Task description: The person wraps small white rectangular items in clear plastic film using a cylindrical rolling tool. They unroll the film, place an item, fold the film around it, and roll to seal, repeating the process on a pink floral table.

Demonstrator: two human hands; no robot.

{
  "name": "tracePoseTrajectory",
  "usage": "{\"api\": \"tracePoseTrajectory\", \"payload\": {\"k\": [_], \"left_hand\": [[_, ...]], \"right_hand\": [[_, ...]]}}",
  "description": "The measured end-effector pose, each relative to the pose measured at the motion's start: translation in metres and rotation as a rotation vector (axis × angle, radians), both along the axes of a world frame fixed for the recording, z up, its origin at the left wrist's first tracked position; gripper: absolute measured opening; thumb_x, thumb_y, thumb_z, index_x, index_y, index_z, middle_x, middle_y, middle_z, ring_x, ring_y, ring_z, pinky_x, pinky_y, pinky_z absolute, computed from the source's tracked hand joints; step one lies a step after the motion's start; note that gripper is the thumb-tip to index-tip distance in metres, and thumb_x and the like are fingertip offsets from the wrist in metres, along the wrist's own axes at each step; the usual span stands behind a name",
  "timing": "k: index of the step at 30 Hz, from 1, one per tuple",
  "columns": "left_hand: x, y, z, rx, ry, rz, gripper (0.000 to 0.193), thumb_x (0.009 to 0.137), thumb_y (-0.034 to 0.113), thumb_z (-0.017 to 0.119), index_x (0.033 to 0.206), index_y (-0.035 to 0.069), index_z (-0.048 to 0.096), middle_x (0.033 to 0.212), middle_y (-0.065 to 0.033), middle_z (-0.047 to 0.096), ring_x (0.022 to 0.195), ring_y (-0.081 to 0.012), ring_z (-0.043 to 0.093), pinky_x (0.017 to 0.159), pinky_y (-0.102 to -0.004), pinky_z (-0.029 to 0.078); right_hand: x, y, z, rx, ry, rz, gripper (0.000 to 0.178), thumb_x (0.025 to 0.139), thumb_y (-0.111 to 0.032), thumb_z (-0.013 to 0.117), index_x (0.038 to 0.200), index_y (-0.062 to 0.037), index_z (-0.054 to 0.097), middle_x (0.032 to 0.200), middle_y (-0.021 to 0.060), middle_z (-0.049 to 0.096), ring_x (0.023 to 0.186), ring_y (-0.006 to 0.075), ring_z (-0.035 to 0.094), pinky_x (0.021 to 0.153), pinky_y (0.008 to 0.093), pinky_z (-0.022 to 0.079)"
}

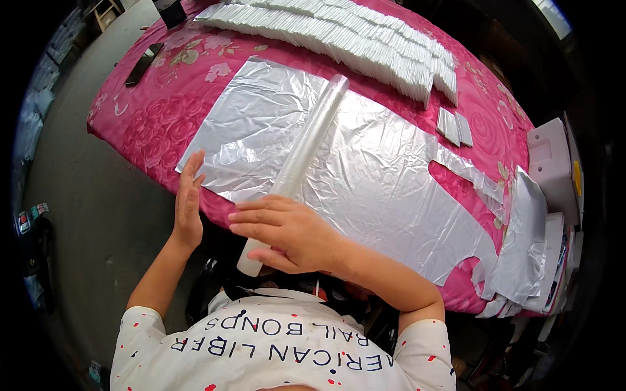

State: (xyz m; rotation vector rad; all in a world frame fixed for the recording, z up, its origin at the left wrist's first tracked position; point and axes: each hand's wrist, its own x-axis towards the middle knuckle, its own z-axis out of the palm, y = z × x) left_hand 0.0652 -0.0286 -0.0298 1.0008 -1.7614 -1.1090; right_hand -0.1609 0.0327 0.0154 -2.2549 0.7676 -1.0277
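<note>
A long translucent whitish roll [312, 133] lies slantwise across a silvery plastic film sheet [385, 169] on the table. Its near end sticks out past the table's front edge, toward my body. My right hand [283, 231] lies over the roll near that end, fingers stretched out and close together, palm down. Whether it presses on the roll cannot be made out. My left hand [189, 202] is raised on edge at the left corner of the sheet, fingers straight, holding nothing. The film runs out on both sides of the roll, and its right part has cut-out curved gaps.
Long rows of stacked white folded pieces [339, 39] line the table's far side, with a few loose ones [454, 127] nearby. A phone [144, 64] lies at the left on the pink floral tablecloth [156, 130]. A white box [554, 166] and more silvery sheets [521, 238] are at right.
</note>
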Motion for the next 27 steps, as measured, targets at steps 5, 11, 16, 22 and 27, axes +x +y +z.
{"api": "tracePoseTrajectory", "payload": {"k": [5,11,16,22,27], "left_hand": [[0.039,0.025,0.005,0.030,-0.126,0.017,0.070,0.094,0.053,0.026,0.140,0.001,0.026,0.145,-0.0164,0.026,0.132,-0.0280,0.031,0.105,-0.0415,0.026],[0.034,0.032,0.006,-0.134,-0.612,0.036,0.075,0.087,0.038,0.052,0.139,-0.005,0.020,0.135,-0.0258,0.033,0.123,-0.0386,0.037,0.100,-0.0428,0.033],[0.028,0.012,0.010,0.012,-0.843,0.160,0.094,0.071,0.018,0.073,0.140,-0.005,0.014,0.113,-0.0240,0.050,0.099,-0.0370,0.055,0.084,-0.0393,0.045],[0.020,0.034,0.010,0.762,0.149,-0.144,0.072,0.073,0.013,0.069,0.132,-0.004,0.032,0.103,-0.0077,0.055,0.079,-0.0137,0.057,0.072,-0.0283,0.049],[-0.011,0.045,0.003,1.244,1.141,-0.735,0.088,0.069,0.031,0.068,0.134,-0.011,0.026,0.092,-0.0133,0.056,0.068,-0.0162,0.058,0.062,-0.0282,0.051]], "right_hand": [[-0.018,-0.055,-0.026,-0.082,0.374,-0.404,0.046,0.087,-0.035,0.054,0.122,-0.0056,0.054,0.131,0.0122,0.047,0.126,0.0328,0.037,0.104,0.0435,0.030],[0.053,-0.127,-0.064,-0.156,0.481,-0.374,0.058,0.088,-0.046,0.046,0.130,-0.0066,0.046,0.137,0.0126,0.042,0.132,0.0325,0.029,0.110,0.0460,0.017],[0.102,-0.140,-0.070,-0.005,0.349,-0.622,0.060,0.087,-0.035,0.050,0.138,-0.0055,0.034,0.146,0.0190,0.021,0.137,0.0379,0.012,0.110,0.0461,0.013],[0.097,-0.110,-0.049,0.274,-0.461,-0.805,0.084,0.083,-0.015,0.057,0.142,0.0024,0.000,0.143,0.0326,0.008,0.136,0.0380,0.016,0.109,0.0408,0.021],[0.037,-0.095,-0.011,1.029,-1.287,-0.123,0.069,0.080,-0.022,0.068,0.128,0.0046,0.026,0.105,0.0165,0.054,0.095,0.0222,0.059,0.084,0.0350,0.050]]}}
